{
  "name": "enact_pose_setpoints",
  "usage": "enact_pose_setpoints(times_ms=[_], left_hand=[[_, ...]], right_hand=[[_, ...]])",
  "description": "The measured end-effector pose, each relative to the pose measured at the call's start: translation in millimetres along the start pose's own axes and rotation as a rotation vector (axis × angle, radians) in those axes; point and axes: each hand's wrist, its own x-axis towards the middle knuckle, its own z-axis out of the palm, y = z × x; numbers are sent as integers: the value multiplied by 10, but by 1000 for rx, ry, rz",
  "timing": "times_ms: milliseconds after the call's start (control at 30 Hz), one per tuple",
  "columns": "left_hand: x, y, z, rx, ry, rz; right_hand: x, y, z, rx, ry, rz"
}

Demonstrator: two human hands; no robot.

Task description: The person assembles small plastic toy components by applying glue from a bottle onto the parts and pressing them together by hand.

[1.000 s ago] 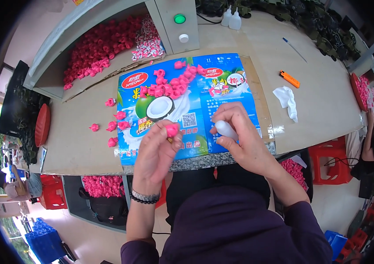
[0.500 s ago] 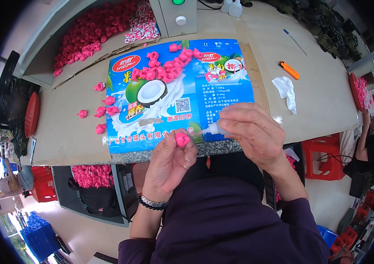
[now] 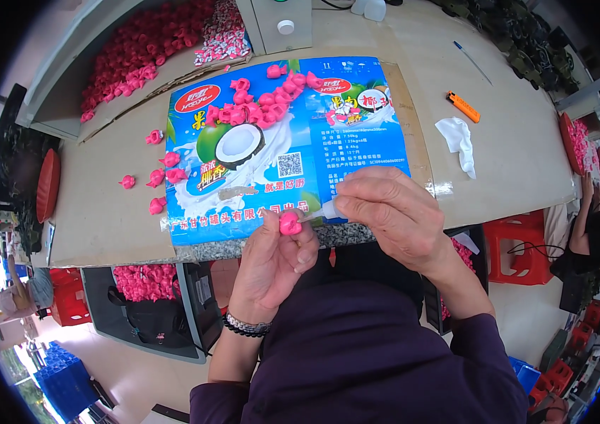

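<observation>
One pink piece (image 3: 290, 223) is pinched in the left hand (image 3: 266, 265) by the work surface's (image 3: 105, 226) near edge as the right hand (image 3: 402, 215) grips a white bottle (image 3: 329, 209), hiding most of it. More pink pieces (image 3: 278, 112) dot the blue cardboard (image 3: 301, 141); an orange lighter (image 3: 464, 107) and white tissue (image 3: 457, 145) lie beyond its right edge.

The small pink figure piece (image 3: 290, 223) looks made of smooth plastic, with a soft shine where the light falls. The squeeze bottle (image 3: 328, 208) also appears to be plastic, whitish and smooth. The printed blue sheet (image 3: 303, 138) is cardboard with a slightly glossy face. The surface (image 3: 102, 222) wears a matt brown covering, like paper; its front edge (image 3: 222, 252) resembles speckled stone. The white tissue (image 3: 457, 145) is matt and creased, and the red stool (image 3: 522, 244) is shiny plastic.
</observation>
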Motion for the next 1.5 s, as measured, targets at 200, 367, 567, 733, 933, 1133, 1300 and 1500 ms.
enact_pose_setpoints(times_ms=[200, 367, 567, 733, 933, 1133, 1300, 1500], left_hand=[[-5, -15, -1, -4, 16, -18], [-9, -27, -40, -23, 1, -15], [-3, -31, -14, -34, -3, -20], [8, -49, -59, -78, -26, 15], [27, -76, -60, -61, -59, 119], [23, -89, -46, 10, -82, 182], [12, -84, -54, 26, -95, 201], [16, -85, -39, 51, -73, 237]], right_hand=[[-9, 2, -1, -29, -10, -10], [-13, -5, 0, -47, -5, -20], [-19, -34, -28, -75, -16, -37], [-13, -59, -45, -77, 17, -18], [-109, -104, -27, 9, 78, 164], [-166, -112, 41, 53, 96, 211], [-184, -103, 48, 48, 82, 209], [-181, -122, 43, 48, 80, 213]])
